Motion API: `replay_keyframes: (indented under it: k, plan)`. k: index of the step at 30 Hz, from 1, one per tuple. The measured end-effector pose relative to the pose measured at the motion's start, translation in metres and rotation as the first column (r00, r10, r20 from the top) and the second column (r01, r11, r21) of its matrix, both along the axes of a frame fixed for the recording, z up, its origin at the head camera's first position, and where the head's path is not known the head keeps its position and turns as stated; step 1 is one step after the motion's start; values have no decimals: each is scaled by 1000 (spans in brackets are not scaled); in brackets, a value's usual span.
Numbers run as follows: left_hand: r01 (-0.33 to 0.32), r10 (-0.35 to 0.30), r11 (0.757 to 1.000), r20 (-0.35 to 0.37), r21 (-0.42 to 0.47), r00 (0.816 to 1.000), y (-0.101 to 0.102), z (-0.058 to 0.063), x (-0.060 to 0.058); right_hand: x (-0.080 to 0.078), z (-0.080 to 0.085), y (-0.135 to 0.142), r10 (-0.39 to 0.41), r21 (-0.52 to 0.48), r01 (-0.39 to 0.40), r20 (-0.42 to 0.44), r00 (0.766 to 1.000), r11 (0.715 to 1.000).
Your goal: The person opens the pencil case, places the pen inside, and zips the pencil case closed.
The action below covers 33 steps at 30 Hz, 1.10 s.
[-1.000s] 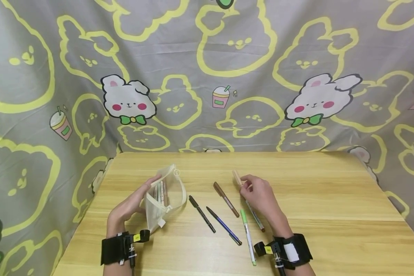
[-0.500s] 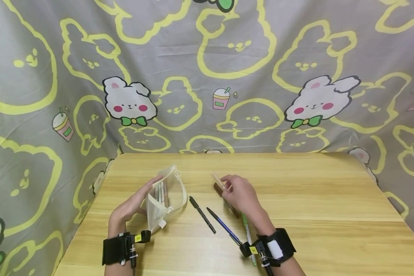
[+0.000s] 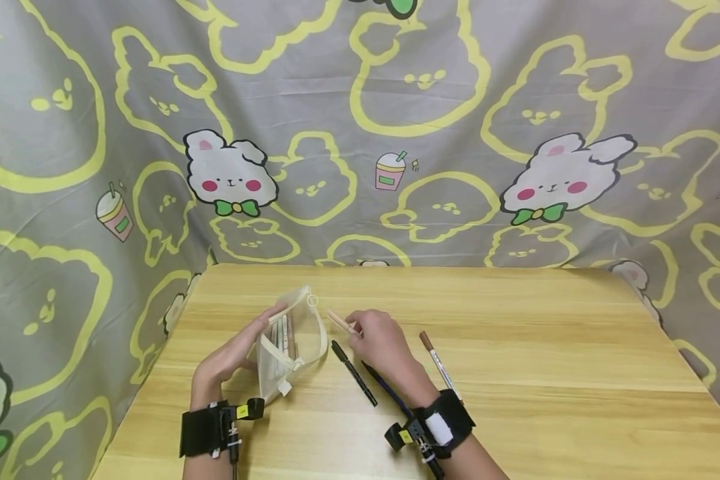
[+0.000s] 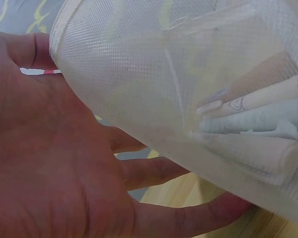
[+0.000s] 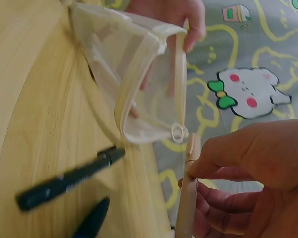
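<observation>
A see-through mesh zip pouch (image 3: 270,383) with cream trim stands with its mouth spread toward the right, several pens (image 3: 285,340) inside. My left hand (image 3: 231,353) holds it from the left, thumb at the rim and fingers along its outer side; in the left wrist view the palm (image 4: 49,144) shows beside the mesh. Between thumb and fingers of my right hand (image 3: 381,343) is a beige capped pen (image 3: 339,322), its tip end pointing at the pouch mouth. The right wrist view shows this pen (image 5: 187,198) just short of the zipper ring (image 5: 179,133).
A black pen (image 3: 354,373) lies between pouch and right hand. The blue pen (image 3: 383,383) is partly covered by the right hand. Right of the forearm lies a brown-capped white marker (image 3: 437,360). A patterned grey curtain (image 3: 420,220) borders the table's back edge.
My right hand has moved left with the beige pen, from beyond the brown pen to near the pouch. Its arm now covers the brown and green pens. The left hand stays on the pouch.
</observation>
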<state>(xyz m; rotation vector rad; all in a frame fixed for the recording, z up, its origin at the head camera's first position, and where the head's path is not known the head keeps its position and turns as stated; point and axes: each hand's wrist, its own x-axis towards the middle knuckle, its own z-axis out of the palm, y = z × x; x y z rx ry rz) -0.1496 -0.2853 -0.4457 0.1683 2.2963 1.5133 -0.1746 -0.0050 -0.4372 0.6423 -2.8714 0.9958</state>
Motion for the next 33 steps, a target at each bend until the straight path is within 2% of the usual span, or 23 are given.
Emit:
replay_keyframes:
  k: [4, 8, 15, 19, 23, 28, 33]
  plan:
    - [-2, 2, 1000, 2, -2, 1000, 1, -1, -1, -4, 4, -17, 12, 35, -12, -1, 1000, 999]
    - [-4, 4, 1000, 12, -1, 1000, 2, -2, -1, -9, 6, -33, 28, 15, -28, 31, 999, 999]
    - [-6, 5, 1000, 16, 19, 1000, 2, -1, -2, -18, 1, -56, 66, -118, -50, 134, 989, 992]
    - [-13, 13, 1000, 20, 13, 1000, 2, 0, -2, -19, -1, -63, 136, -231, -89, 195, 971, 969]
    - [-15, 14, 1000, 24, 8, 1000, 1, 0, 0, -16, -1, -62, 186, -296, -117, 217, 958, 948]
    - [-14, 14, 1000, 20, 15, 1000, 0, -1, 1, -13, 3, -44, 145, -318, -86, 168, 975, 944]
    - [3, -3, 1000, 13, 16, 1000, 0, 0, 0, -10, 8, -10, 112, -328, -66, 123, 986, 942]
